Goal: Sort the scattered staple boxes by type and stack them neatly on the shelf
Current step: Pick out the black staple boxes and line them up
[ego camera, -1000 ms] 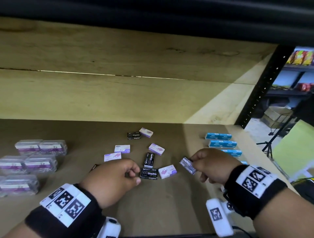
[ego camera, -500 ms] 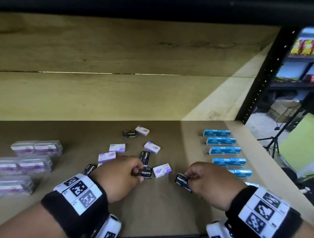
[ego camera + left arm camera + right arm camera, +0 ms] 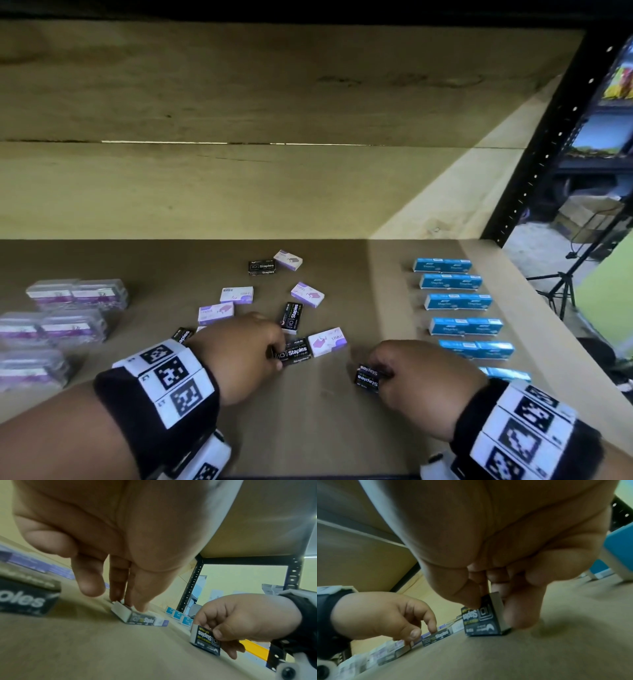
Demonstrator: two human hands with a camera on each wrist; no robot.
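Small black staple boxes and white-and-purple ones lie scattered mid-shelf. My left hand pinches one flat-lying black staple box at its left end; in the left wrist view the fingertips sit on that black box. Thumb and fingers of my right hand grip a second black staple box, which stands on its edge on the shelf board, also clear in the right wrist view. A white-and-purple box touches the left hand's box.
Blue staple boxes lie in a column along the right side. Clear cases with purple labels are grouped at the left. More black boxes and purple boxes lie beyond my hands. A black shelf post stands at right.
My right hand has carried its black box toward the front and lowered it onto the shelf. My left hand has slid right and taken hold of the other black box.
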